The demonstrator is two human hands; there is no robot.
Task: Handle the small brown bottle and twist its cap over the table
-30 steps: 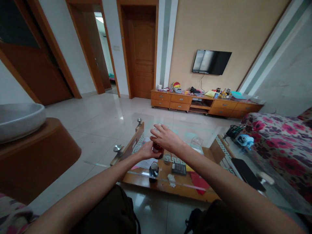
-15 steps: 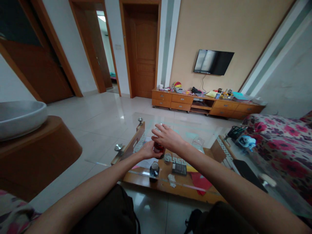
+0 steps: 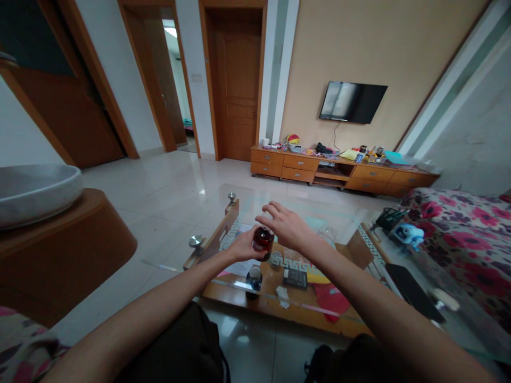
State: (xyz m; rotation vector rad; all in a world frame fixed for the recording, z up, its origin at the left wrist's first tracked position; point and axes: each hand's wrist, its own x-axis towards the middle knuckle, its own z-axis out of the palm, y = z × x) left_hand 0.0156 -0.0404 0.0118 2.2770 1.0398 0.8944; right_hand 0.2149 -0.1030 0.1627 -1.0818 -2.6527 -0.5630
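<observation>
My left hand [image 3: 245, 246] is wrapped round the body of a dark red glass bottle [image 3: 264, 243], held upright above the glass-topped coffee table [image 3: 233, 287]. At the bottle's top, my right hand [image 3: 284, 223] curls its fingers round a pale cap [image 3: 265, 217], mostly hidden by those fingers. A second dark bottle [image 3: 254, 282] with a silvery cap stands near the table's front edge. To its right are a black calculator [image 3: 295, 277], a crumpled white tissue [image 3: 282, 296] and a red packet [image 3: 330, 301].
A white basin [image 3: 40, 194] rests on a wooden stand at the left. On the right are a black phone-like slab [image 3: 415, 292], a blue-and-white toy [image 3: 408, 235] and a flowered sofa [image 3: 463, 234]. A low TV cabinet [image 3: 301, 167] lines the far wall.
My right hand has shifted slightly right and off the bottle's front, so more of the dark red bottle shows. My left hand keeps its grip. The whole view has moved a little.
</observation>
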